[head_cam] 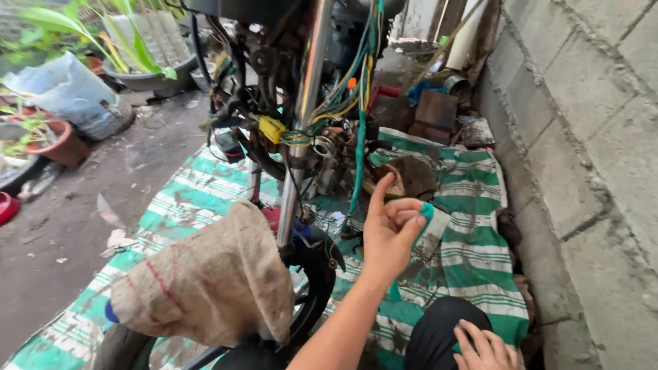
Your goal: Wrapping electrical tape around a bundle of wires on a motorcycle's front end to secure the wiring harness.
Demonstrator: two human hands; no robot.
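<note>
My left hand (389,229) is raised beside a stripped motorcycle, index finger pointing up, the other fingers curled on a small teal piece of tape (426,210). It hovers just right of a hanging wire bundle (360,137) partly wrapped in teal, close to the engine parts (327,154) but not touching them. My right hand (485,346) rests with fingers spread on my knee in black trousers, at the bottom right, holding nothing. A chrome fork tube (301,137) runs down to the front tyre (317,274).
A burlap sack (205,281) drapes over the front wheel. A dirty green-and-white striped tarp (473,253) covers the ground. A grey block wall (582,137) closes the right side. Plant pots (62,140) and a basin stand at the left; scrap lies at the back.
</note>
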